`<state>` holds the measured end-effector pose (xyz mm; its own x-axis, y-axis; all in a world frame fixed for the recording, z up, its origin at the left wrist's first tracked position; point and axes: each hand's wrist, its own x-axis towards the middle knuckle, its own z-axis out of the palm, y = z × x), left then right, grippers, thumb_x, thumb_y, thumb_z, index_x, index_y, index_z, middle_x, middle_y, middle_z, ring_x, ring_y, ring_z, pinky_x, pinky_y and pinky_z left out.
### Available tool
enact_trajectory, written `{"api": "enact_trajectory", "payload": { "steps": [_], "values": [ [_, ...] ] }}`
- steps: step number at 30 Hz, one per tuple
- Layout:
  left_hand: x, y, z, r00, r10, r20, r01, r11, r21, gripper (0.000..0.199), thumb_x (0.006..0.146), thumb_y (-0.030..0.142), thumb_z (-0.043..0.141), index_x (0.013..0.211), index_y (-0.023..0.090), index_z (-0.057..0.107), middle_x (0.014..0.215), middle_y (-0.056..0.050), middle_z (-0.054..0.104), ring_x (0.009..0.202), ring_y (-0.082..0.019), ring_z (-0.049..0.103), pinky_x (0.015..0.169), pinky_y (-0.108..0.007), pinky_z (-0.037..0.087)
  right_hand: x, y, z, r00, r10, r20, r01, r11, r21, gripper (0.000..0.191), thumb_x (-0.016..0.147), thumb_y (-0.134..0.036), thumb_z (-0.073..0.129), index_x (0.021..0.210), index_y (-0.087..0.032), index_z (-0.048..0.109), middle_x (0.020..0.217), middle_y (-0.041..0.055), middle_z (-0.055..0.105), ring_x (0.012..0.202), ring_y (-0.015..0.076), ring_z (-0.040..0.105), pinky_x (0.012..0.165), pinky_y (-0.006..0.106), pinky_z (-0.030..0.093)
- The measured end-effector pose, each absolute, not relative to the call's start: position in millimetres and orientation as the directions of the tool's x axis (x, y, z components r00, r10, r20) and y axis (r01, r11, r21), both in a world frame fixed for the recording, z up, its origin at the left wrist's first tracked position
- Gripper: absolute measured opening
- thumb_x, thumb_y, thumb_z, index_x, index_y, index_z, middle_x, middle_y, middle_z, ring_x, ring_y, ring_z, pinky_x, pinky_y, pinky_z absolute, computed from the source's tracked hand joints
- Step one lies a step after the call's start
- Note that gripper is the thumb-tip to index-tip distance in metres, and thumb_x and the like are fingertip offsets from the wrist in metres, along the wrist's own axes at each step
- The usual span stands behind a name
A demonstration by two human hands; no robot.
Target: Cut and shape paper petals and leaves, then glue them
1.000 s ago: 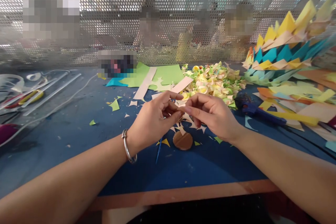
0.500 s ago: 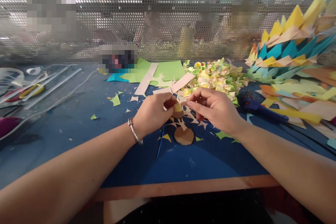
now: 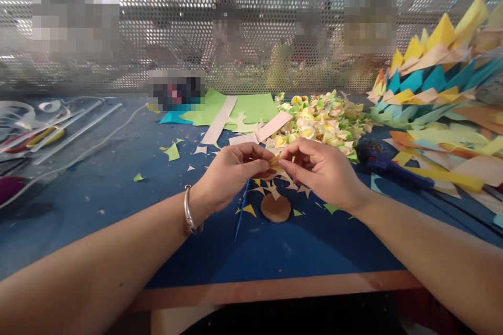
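Note:
Over the middle of the table, my left hand [image 3: 238, 172] is closed with its fingertips on a small yellow paper piece [image 3: 275, 161]. My right hand [image 3: 318, 167] pinches at the same piece from the other side, and the two sets of fingertips almost meet. The fingers partly cover the paper. Below the hands lies a round brown cardboard disc [image 3: 275, 208]. A thin blue stick [image 3: 240, 214] lies to the left of the disc, its upper end close to my left hand. Pale star-shaped paper scraps [image 3: 288, 183] are scattered under my fingers.
Behind my hands are green paper sheets [image 3: 251, 104], pale paper strips [image 3: 220, 120] and a heap of small paper flowers [image 3: 322, 120]. To the right lie a blue glue gun [image 3: 396, 167] and a spiky folded-paper piece [image 3: 432, 73]. Clear glue sticks [image 3: 78, 133] and yellow-handled scissors [image 3: 47, 137] lie left.
My hands have come together, and the right fingertips now reach the yellow paper in the left. The left hand has turned slightly. The disc and stick stay in place on the table.

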<state>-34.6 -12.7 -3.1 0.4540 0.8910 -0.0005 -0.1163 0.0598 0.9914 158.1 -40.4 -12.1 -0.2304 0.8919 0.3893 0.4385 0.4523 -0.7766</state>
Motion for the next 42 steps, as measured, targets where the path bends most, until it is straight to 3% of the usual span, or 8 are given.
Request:
{"api": "enact_trajectory", "payload": {
  "steps": [11,18,27,42],
  "values": [
    [-34.5,-12.4,-3.4,0.475,0.872,-0.115,-0.271,0.269,0.924,0.007,0.073,0.01,0.071,0.07,0.011,0.065,0.073,0.0,0.065,0.066,-0.008,0.063,0.074,-0.023,0.051,154.7,-43.7,-11.6,-0.249,0.842,0.478,0.449,0.537,-0.714,0.011,0.091,-0.029,0.064,0.09,-0.018,0.064,0.075,0.0001,0.065,0.054,0.0066,0.054,0.051,0.02,0.045],
    [-33.8,-11.9,-3.2,0.454,0.887,-0.081,-0.294,0.235,0.926,0.009,0.07,0.005,0.07,0.072,0.012,0.065,0.069,0.001,0.065,0.062,-0.007,0.062,0.066,-0.021,0.05,153.0,-46.7,-9.7,-0.231,0.87,0.436,0.433,0.493,-0.754,0.009,0.089,-0.026,0.063,0.092,-0.017,0.066,0.071,-0.0003,0.065,0.055,0.0085,0.058,0.051,0.02,0.048],
    [-35.4,-12.5,-2.8,0.477,0.879,0.023,-0.266,0.119,0.957,0.015,0.067,0.011,0.077,0.077,0.012,0.066,0.072,0.0,0.068,0.064,-0.009,0.064,0.069,-0.023,0.051,155.6,-43.8,-12.1,-0.198,0.921,0.336,0.381,0.388,-0.839,0.017,0.09,-0.035,0.062,0.093,-0.019,0.064,0.068,-0.0002,0.064,0.054,0.0116,0.061,0.049,0.023,0.052],
    [-33.8,-14.6,-2.2,0.423,0.906,0.008,-0.278,0.121,0.953,0.017,0.071,0.019,0.079,0.076,0.013,0.064,0.074,0.0,0.065,0.065,-0.01,0.062,0.068,-0.026,0.05,151.7,-45.0,-10.0,-0.171,0.912,0.372,0.362,0.41,-0.837,0.018,0.087,-0.034,0.065,0.092,-0.017,0.066,0.069,-0.0002,0.065,0.051,0.0091,0.059,0.046,0.02,0.05]
  ]
}}
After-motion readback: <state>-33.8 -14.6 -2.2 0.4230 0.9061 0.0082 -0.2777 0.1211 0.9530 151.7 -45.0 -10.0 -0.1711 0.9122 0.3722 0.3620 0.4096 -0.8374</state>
